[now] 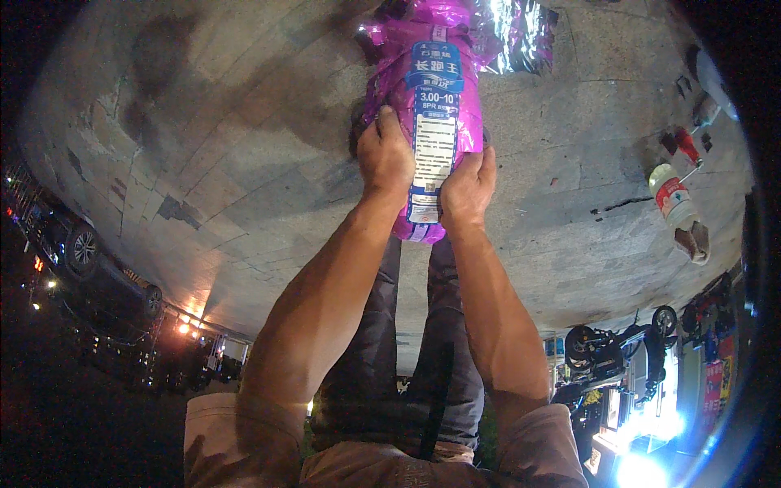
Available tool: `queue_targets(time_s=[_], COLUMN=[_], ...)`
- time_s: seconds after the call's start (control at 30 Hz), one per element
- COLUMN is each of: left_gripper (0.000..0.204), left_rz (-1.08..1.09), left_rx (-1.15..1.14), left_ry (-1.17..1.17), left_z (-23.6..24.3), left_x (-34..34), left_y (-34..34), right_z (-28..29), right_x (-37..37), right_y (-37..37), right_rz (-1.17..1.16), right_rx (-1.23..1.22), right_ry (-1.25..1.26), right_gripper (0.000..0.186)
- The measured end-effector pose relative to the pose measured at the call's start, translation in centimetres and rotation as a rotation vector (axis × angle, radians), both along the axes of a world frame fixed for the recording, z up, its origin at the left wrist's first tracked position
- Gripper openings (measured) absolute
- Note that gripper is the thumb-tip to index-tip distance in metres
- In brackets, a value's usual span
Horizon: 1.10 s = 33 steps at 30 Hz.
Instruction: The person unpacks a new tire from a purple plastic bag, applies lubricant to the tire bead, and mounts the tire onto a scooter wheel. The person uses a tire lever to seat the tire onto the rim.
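Note:
A tyre (470, 102) wrapped in shiny purple plastic film is held out in front of me, with a long blue and white label (435, 146) down its middle. My left hand (386, 156) grips its left side, thumb up along the film. On the other side my right hand (469, 189) is closed round the edge, close to the label's lower end. Dark rubber shows at both sides by the hands. Loose, crinkled silvery wrapping (521, 37) spreads at the upper right of the tyre. The fingers underneath are hidden.
On the paved ground (268, 163) to the right lie a bottle (672, 197) with a red label, a greyish cloth-like thing (692, 242) and a red-handled tool (687, 146). A motorbike (606, 351) stands lower right by a bright light; a car (81, 248) is at left.

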<state>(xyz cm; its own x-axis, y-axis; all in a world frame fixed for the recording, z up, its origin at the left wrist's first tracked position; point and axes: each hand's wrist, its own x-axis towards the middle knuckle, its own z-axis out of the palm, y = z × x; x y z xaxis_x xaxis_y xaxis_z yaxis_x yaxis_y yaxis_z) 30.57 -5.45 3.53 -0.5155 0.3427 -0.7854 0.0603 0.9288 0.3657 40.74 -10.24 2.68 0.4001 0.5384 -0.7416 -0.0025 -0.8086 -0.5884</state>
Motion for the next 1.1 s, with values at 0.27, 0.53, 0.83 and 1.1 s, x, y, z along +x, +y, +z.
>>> queue_targets(time_s=[0.27, 0.53, 0.83, 1.1], left_gripper=[0.063, 0.061, 0.058, 0.057], left_rz=[-0.083, -0.046, -0.062, -0.067], left_rx=[-0.067, -0.053, -0.008, -0.020], left_ry=[0.057, 0.043, 0.065, 0.069], left_z=[0.09, 0.35, 0.65, 0.79], left_x=[-0.15, -0.01, 0.09, 0.10], left_y=[0.11, 0.21, 0.31, 0.33], right_z=[-0.54, -0.72, -0.47, -0.57], right_x=[-0.21, -0.40, -0.18, -0.52], right_y=[-0.29, -0.72, -0.50, -0.49], right_rz=[-0.026, -0.018, 0.007, 0.047], right_rx=[0.066, 0.029, 0.050, 0.129], right_ry=[-0.056, -0.121, -0.067, -0.136], right_gripper=[0.034, 0.041, 0.048, 0.043])
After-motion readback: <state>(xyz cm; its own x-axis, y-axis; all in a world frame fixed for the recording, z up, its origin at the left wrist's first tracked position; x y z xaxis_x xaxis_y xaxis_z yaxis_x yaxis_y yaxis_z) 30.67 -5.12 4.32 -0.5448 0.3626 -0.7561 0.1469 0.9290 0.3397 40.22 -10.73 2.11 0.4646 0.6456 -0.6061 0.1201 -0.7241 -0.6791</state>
